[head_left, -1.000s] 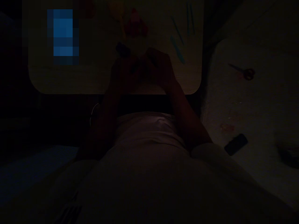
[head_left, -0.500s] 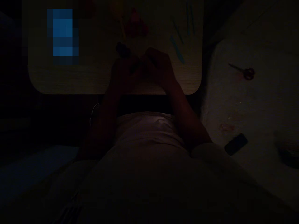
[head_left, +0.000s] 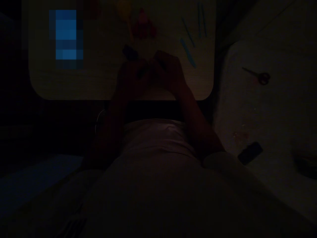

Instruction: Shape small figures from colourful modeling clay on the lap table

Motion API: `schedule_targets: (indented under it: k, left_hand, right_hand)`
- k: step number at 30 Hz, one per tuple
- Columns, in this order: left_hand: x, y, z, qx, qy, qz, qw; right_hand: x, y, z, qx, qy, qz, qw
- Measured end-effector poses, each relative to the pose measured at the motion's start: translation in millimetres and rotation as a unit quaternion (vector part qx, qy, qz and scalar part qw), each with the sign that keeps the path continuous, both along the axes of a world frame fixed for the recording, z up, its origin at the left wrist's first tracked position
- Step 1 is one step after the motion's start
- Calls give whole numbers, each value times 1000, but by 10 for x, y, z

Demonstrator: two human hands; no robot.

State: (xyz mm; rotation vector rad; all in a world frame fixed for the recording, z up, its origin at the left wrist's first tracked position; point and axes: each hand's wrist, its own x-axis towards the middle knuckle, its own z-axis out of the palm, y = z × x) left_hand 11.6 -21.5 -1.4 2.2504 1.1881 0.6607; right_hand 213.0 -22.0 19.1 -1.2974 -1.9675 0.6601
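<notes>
The view is very dark. My left hand and my right hand meet over the near part of a wooden table. Both have their fingers curled in and fingertips close together. Whatever lies between the fingertips is too small and dim to make out. Just beyond my left hand sits a dark lump. Farther off are a red and pink shaped piece and a yellow piece with a thin stick.
Several thin blue tools, among them a blue plastic knife, lie at the table's right. A pale surface on the right holds scissors and a dark rectangular object. A blurred blue patch covers the upper left.
Both hands stay in nearly the same place and pose. The things on the table have not visibly moved.
</notes>
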Motion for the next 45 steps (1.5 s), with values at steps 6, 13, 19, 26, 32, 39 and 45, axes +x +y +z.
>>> schedule_targets:
  k: [6,13,19,26,32,39,45]
  left_hand:
    - [73,-13,13,5,-30,83,996]
    - [75,-23,43,13,-31,81,996]
    - [73,-20,42,35,-6,72,997]
    - [76,-38,77,16,-17,73,997]
    - [71,-26,49,38,-16,69,997]
    - [63,-23,47,35,-26,76,996]
    - [62,-13,42,48,-23,67,996]
  right_hand:
    - [-4,-37,52,1,8,-2,1000]
    - [-13,5,42,-34,4,-13,999]
    - [-9,-6,37,-44,3,-11,999]
    - [-2,-14,31,-15,0,-1,1000]
    - [-2,2,18,-34,-2,-6,999]
    - [-5,-24,56,-38,-5,-8,999]
    - [9,-28,38,-30,19,2,999]
